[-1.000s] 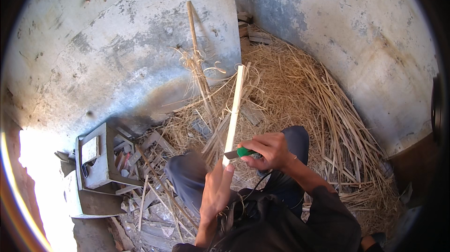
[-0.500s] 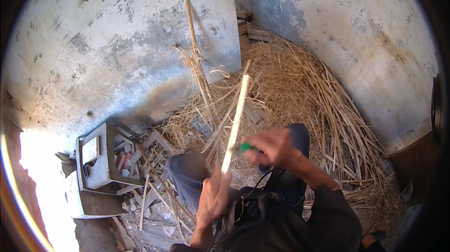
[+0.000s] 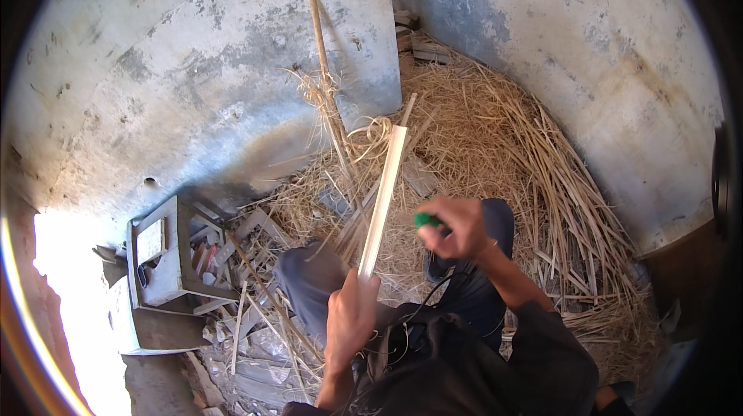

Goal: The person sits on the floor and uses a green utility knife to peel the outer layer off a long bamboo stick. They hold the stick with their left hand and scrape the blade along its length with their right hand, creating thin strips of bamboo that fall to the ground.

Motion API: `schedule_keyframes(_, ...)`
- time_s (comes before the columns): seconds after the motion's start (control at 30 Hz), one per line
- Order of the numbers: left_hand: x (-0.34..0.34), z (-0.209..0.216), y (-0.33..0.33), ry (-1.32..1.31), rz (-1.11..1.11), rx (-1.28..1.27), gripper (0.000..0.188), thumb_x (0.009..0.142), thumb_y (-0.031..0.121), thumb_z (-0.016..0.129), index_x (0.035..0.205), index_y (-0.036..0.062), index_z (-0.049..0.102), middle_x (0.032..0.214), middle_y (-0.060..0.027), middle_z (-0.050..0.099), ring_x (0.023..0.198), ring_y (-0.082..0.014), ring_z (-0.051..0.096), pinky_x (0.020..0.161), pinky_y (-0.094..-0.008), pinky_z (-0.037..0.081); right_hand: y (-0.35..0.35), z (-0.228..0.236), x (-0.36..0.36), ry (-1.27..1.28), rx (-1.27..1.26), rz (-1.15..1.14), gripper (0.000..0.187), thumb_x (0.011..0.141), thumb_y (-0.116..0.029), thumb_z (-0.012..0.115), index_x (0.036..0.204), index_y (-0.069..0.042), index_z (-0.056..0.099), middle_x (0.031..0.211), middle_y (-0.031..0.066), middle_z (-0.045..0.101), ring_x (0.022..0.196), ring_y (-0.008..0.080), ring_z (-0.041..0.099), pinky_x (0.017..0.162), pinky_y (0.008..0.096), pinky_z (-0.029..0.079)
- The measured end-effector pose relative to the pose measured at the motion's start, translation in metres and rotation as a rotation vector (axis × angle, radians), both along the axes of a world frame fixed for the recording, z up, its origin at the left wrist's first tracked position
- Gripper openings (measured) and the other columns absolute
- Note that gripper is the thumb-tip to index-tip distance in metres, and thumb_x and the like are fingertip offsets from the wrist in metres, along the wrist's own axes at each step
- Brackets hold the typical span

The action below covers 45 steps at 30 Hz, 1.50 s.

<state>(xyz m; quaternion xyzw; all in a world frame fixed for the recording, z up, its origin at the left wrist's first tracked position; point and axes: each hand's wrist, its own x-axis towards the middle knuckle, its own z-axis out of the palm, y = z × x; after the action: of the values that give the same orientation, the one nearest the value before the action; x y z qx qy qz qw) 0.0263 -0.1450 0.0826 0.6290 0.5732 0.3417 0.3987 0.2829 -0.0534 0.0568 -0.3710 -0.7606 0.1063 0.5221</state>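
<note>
My left hand point(image 3: 350, 321) is closed around the lower end of a pale bamboo strip point(image 3: 385, 198), which slants up and away in front of me. At the strip's far end, thin curled shavings point(image 3: 374, 134) show just to its left. My right hand point(image 3: 458, 228) is clenched round a small tool with a green handle point(image 3: 423, 219). It hovers a little to the right of the strip, apart from it. The tool's working end cannot be made out. My bent knees point(image 3: 311, 286) frame the strip on either side.
A bamboo pole point(image 3: 319, 41) wrapped with shavings leans on the wall. Straw-like shavings point(image 3: 472, 126) cover the floor, with a heap of long strips point(image 3: 573, 207) to the right. An overturned wooden stool-like frame point(image 3: 164, 292) lies left among scraps. A dark cord point(image 3: 429, 296) hangs by my lap.
My right hand has shifted slightly right and up, away from the strip. The strip has turned a little in my left hand, its far end moving left. More curled shaving shows there.
</note>
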Motion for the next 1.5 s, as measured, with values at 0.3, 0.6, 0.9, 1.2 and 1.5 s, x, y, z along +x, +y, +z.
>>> schedule_keyframes(0.3,0.010,0.002,0.010,-0.015,0.032,0.092,0.019,0.107,0.011,0.061,0.104,-0.0070,0.056,0.079,-0.0342,0.066,0.082,-0.0591,0.067,0.065,-0.0585,0.049,-0.025,-0.010,-0.034,-0.170,0.128,0.132,0.030,0.098,-0.040,0.081,0.103,-0.011,0.078,0.074,0.0007,0.067,0.059,0.0209,0.067,0.055,0.0356,0.055)
schedule_keyframes(0.6,0.014,0.021,0.006,-0.020,0.017,-0.031,0.031,0.112,0.023,0.063,0.104,-0.0065,0.057,0.079,-0.0340,0.067,0.083,-0.0585,0.068,0.068,-0.0597,0.049,-0.017,-0.011,-0.030,-0.143,0.104,0.039,0.026,0.092,-0.033,0.084,0.105,-0.011,0.079,0.078,0.0009,0.072,0.061,0.0208,0.071,0.056,0.0342,0.056)
schedule_keyframes(0.9,0.016,0.023,0.002,0.006,0.013,-0.046,0.030,0.112,0.022,0.062,0.112,-0.0071,0.058,0.078,-0.0336,0.067,0.083,-0.0582,0.069,0.067,-0.0577,0.050,-0.015,0.003,-0.017,-0.247,0.228,-0.047,0.030,0.093,-0.042,0.084,0.103,-0.014,0.081,0.071,-0.0026,0.064,0.055,0.0162,0.063,0.051,0.0322,0.049)
schedule_keyframes(1.2,0.013,0.030,-0.004,-0.020,-0.005,0.003,0.023,0.111,0.016,0.064,0.110,-0.0064,0.060,0.074,-0.0275,0.068,0.077,-0.0514,0.072,0.062,-0.0480,0.051,-0.014,0.011,-0.014,-0.319,0.300,-0.075,0.036,0.096,-0.049,0.081,0.101,-0.014,0.082,0.068,-0.0042,0.061,0.053,0.0148,0.060,0.050,0.0317,0.047)
schedule_keyframes(1.5,0.008,0.031,-0.010,-0.024,-0.028,0.007,0.022,0.110,0.014,0.066,0.100,-0.0043,0.058,0.071,-0.0247,0.067,0.068,-0.0467,0.072,0.059,-0.0453,0.050,-0.020,0.015,-0.012,-0.344,0.346,-0.081,0.034,0.085,-0.040,0.090,0.105,-0.014,0.082,0.070,-0.0053,0.059,0.056,0.0118,0.059,0.052,0.0293,0.045)
